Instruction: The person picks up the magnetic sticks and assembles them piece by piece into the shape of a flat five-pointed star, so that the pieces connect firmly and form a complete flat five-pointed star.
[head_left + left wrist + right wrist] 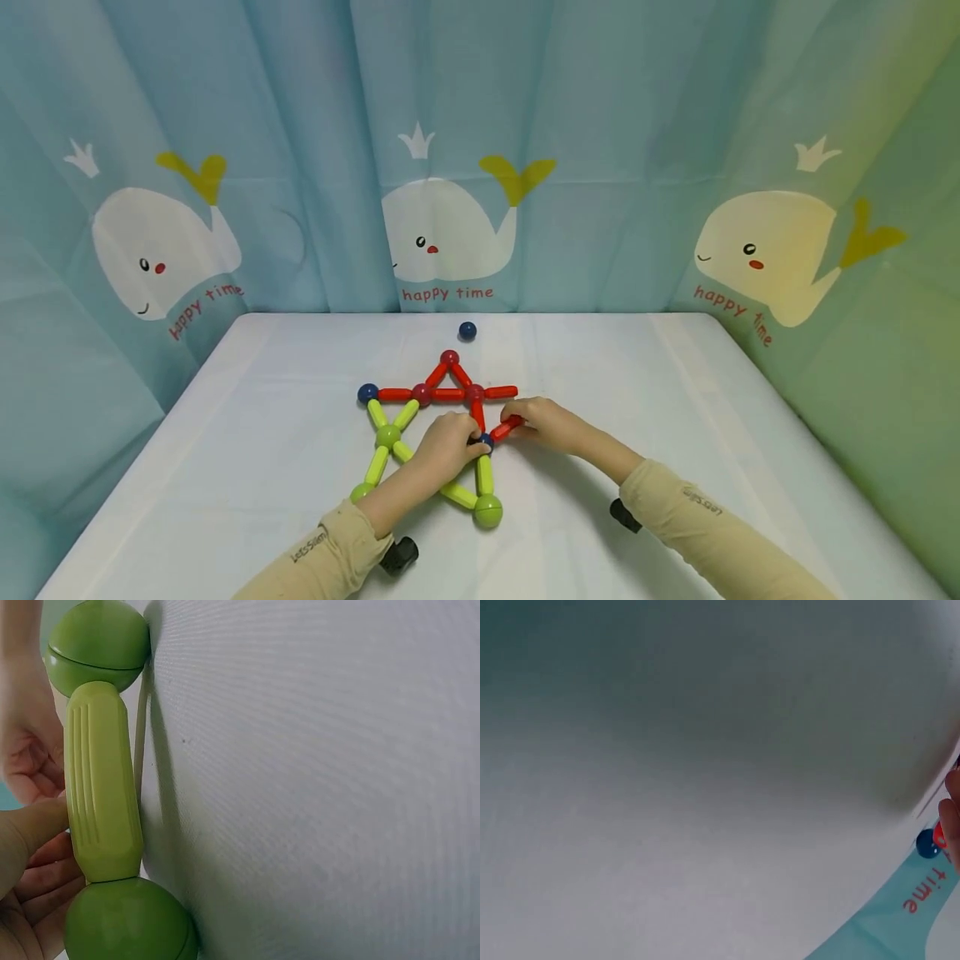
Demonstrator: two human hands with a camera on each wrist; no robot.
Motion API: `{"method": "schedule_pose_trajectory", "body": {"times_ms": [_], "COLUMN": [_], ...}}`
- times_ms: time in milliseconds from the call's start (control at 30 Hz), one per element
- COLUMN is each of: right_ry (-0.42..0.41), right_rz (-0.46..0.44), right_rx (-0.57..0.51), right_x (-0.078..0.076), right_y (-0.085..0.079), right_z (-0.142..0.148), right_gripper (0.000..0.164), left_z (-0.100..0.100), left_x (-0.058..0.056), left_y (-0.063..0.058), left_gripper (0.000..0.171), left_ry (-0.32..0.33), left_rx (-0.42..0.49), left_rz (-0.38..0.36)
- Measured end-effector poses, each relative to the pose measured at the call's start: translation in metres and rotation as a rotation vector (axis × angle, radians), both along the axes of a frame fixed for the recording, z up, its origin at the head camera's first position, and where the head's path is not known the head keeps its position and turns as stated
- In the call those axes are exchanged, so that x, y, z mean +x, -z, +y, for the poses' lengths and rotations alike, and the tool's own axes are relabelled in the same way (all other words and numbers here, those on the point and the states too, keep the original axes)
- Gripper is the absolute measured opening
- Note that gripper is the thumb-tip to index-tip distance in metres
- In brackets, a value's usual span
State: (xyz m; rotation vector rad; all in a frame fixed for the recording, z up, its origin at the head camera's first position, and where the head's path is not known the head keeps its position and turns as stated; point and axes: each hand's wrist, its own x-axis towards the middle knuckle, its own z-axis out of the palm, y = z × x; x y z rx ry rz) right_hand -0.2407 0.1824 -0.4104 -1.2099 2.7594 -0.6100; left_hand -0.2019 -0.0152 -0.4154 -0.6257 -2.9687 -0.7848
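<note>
On the white table lies a flat figure of magnetic rods and balls. At its right corner my left hand (444, 446) pinches a dark blue ball (488, 443). My right hand (553, 427) grips a red rod (504, 430), whose near end meets that ball. Another red rod (477, 414) and a yellow-green rod (484, 477) also run to the ball. The upper part has red balls (422, 394) and red rods; the lower part has green balls (487, 511). My left forearm hides some of the lower part. In the left wrist view a yellow-green rod (103, 780) hides part of the fingers.
A loose dark blue ball (467, 332) lies near the table's back edge. Another blue ball (367, 393) forms the figure's left corner. One red rod (501, 392) sticks out to the right with a free end. Behind the table hangs a whale-print curtain (600, 242).
</note>
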Motion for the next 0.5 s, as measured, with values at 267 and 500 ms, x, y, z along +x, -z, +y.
{"method": "schedule_pose_trajectory", "body": {"times_ms": [267, 500], "right_ry": [-0.005, 0.116], "right_rz": [0.019, 0.184], "right_rx": [0.007, -0.099], "right_x": [-0.005, -0.020], "right_y": [0.000, -0.002], "right_z": [0.002, 0.003], "right_gripper": [0.011, 0.024], "left_z": [0.000, 0.001], "left_x": [0.002, 0.000], "left_y": [0.003, 0.002], "left_gripper": [0.018, 0.018], "left_ry": [0.007, -0.008], "left_rx": [-0.003, -0.009], "left_rz": [0.004, -0.005]}}
